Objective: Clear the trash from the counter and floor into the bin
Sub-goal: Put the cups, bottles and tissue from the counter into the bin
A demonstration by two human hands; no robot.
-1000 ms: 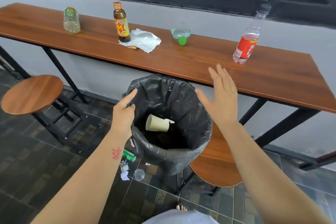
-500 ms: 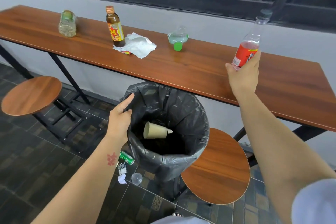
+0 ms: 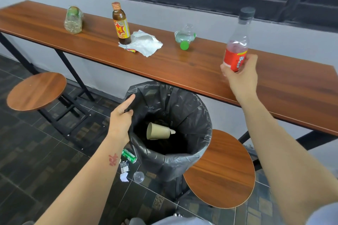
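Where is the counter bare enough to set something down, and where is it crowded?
Bare: the counter right of the right hand, and between the green-capped bottle and the red-label bottle. Crowded: the brown bottle touching the crumpled wrapper.

Your right hand [image 3: 241, 75] covers the red bottle's [image 3: 236, 49] base. The left arm [image 3: 87, 179] hides part of the floor litter [image 3: 126, 167]. The counter [image 3: 192, 67] runs off both side edges. The jar [image 3: 73, 20] is blurred.
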